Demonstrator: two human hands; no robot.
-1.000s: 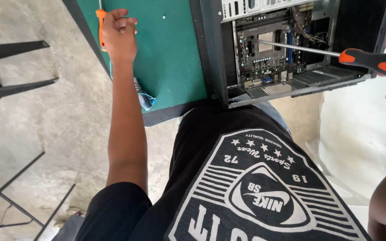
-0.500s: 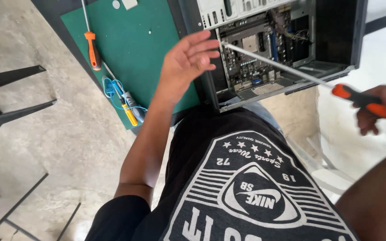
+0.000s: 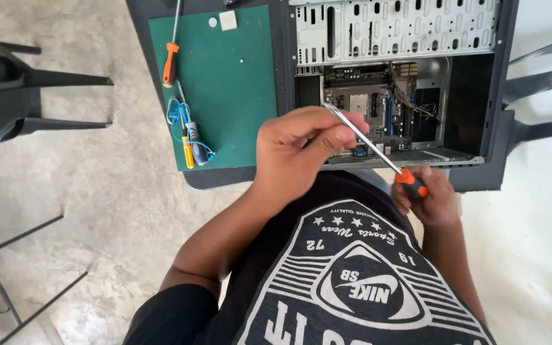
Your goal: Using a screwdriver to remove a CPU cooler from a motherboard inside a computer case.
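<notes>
My right hand (image 3: 428, 195) grips the orange handle of a long screwdriver (image 3: 378, 148) in front of my chest. Its metal shaft slants up and left, and my left hand (image 3: 301, 148) pinches the shaft near the tip between thumb and fingers. Both hands hover just in front of an open computer case (image 3: 410, 76) that lies on the dark table (image 3: 218, 177). Inside the case a motherboard (image 3: 368, 112) with cables shows under a perforated metal panel.
A green mat (image 3: 234, 89) lies left of the case, with an orange-handled screwdriver (image 3: 171, 61), a small yellow screwdriver (image 3: 187, 148) and a blue cable (image 3: 177, 118) at its left edge. Black chairs (image 3: 14, 96) stand left and right on the concrete floor.
My left hand left the other screwdriver on the mat and came across to pinch the long screwdriver's shaft. My right hand pulled the handle in toward my chest.
</notes>
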